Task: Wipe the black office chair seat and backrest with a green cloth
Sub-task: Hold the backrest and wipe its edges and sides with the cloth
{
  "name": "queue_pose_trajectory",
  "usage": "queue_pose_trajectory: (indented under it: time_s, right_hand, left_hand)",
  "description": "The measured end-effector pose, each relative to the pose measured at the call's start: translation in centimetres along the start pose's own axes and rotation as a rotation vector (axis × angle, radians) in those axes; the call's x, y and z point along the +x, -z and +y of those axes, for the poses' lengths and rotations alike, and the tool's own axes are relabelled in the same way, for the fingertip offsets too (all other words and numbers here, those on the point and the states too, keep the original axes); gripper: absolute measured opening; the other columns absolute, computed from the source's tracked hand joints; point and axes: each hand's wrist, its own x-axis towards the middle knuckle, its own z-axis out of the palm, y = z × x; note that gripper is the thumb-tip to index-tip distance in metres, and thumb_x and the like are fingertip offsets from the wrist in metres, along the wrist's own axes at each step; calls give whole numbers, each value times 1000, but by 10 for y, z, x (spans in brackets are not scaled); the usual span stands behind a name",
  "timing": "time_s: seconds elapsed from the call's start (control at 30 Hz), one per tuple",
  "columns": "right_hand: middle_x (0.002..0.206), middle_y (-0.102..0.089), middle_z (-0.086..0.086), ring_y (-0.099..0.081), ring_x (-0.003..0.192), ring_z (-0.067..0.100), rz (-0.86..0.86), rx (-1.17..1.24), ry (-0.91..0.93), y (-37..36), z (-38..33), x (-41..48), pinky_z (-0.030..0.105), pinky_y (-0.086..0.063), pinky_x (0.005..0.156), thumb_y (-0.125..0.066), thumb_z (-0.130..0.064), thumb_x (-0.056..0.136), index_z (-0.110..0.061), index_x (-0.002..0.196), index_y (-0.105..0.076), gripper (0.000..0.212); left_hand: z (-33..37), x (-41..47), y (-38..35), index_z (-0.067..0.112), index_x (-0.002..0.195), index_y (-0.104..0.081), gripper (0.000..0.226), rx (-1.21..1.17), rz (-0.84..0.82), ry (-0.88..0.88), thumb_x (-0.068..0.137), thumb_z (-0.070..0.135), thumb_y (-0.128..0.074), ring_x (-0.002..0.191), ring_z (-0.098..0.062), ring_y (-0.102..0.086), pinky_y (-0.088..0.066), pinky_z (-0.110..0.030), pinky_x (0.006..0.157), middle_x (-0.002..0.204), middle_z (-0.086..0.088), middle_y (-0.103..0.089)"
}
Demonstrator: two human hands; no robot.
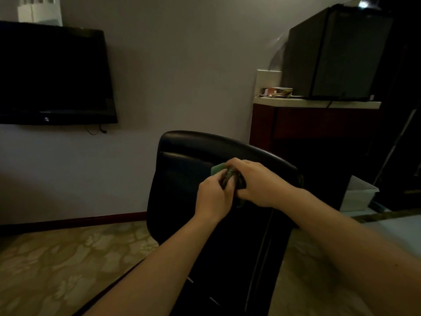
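The green cloth is sitting bunched between both hands, in front of the backrest of the black office chair. The left hand is curling its grip around the cloth's near end. The right hand is clamping its grip over the far end.

Green cloth, black chair, floral carpet

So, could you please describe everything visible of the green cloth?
The green cloth is bunched into a small wad, gripped by the left hand and the right hand, which hide most of it. A pale green corner sticks out at the upper left, before the black chair backrest; contact is unclear.
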Motion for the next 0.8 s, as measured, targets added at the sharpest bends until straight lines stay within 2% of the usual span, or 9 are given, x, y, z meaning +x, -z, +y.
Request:
queue_pose_trajectory:
  time_s: [0.07, 0.13, 0.2, 0.27, 0.37, 0.47, 0.53, 0.63, 0.8]
  right_hand:
    - [109, -56, -16, -56, 96, 1, 23, -7, 27, 19, 8, -8, 25, -51, 85, -68, -28, 87, -35, 122, -55, 39]
    - [116, -60, -10, -56, 106, 7, 87, -54, 15, 38, 19, -14, 28, -49, 94, -61, -23, 92, -29, 121, -63, 29]
    - [127, -58, -7, -51, 120, 13, 106, -87, -32, 47, 33, -18, 29, -41, 102, -57, -17, 95, -26, 124, -64, 31]
    - [141, -49, -6, -43, 132, 15, 91, -68, -86, 46, 43, -19, 28, -33, 106, -55, -17, 97, -27, 131, -59, 36]
    - [156, -32, -1, -30, 143, 22, 128, 57, -183, 42, 47, -16, 35, -29, 112, -54, -21, 99, -32, 143, -47, 45]
    - [142, -51, 1, -50, 127, 22, 153, 171, -251, 47, 48, -10, 31, -42, 99, -52, -20, 100, -29, 142, -49, 42]
    - [133, -60, 1, -57, 116, 20, 179, 165, -259, 44, 49, -9, 28, -47, 92, -53, -19, 100, -27, 136, -56, 38]
    - [132, -57, 2, -55, 120, 22, 245, 110, -245, 36, 50, -14, 30, -45, 97, -55, -17, 98, -24, 132, -61, 35]
    - [128, -60, -2, -55, 118, 18, 313, 115, -217, 36, 52, -25, 24, -40, 90, -61, -19, 95, -25, 130, -62, 35]
  left_hand:
    - [4, -1, -8, 33, 102, -68, 11, -39, -12, 34, 98, 32, -58, 84, 1, -66, -55, -16, 75, 95, 10, -70]
    - [7, -2, -15, 23, 125, -64, 31, 52, 28, 32, 95, 31, -62, 99, -4, -62, -54, -22, 87, 115, 4, -64]
    - [12, -5, -18, 15, 142, -49, 51, 137, 32, 52, 94, 22, -62, 105, -6, -49, -43, -20, 97, 133, -2, -49]
    - [14, -7, -18, 15, 145, -44, 54, 172, 0, 52, 93, 13, -60, 104, -4, -42, -36, -16, 95, 139, -2, -40]
    - [10, -5, -16, 17, 136, -49, 49, 190, 19, 33, 90, 3, -58, 106, -5, -41, -37, -13, 91, 141, 1, -37]
    - [8, -2, -17, 17, 137, -48, 47, 207, 75, -15, 92, 11, -60, 108, -4, -45, -36, -7, 84, 141, 1, -43]
    - [5, -6, -23, 16, 146, -41, 55, 230, 69, -41, 94, 20, -60, 126, -11, -46, -35, -15, 101, 147, -1, -42]
    - [-2, -13, -32, 13, 153, -33, 58, 324, 31, -110, 99, 18, -53, 145, -17, -31, -26, -32, 121, 157, -2, -36]
    - [7, 8, -21, 12, 142, -51, 47, 436, 63, -247, 96, 5, -52, 139, -21, -41, -26, -31, 120, 146, -5, -51]
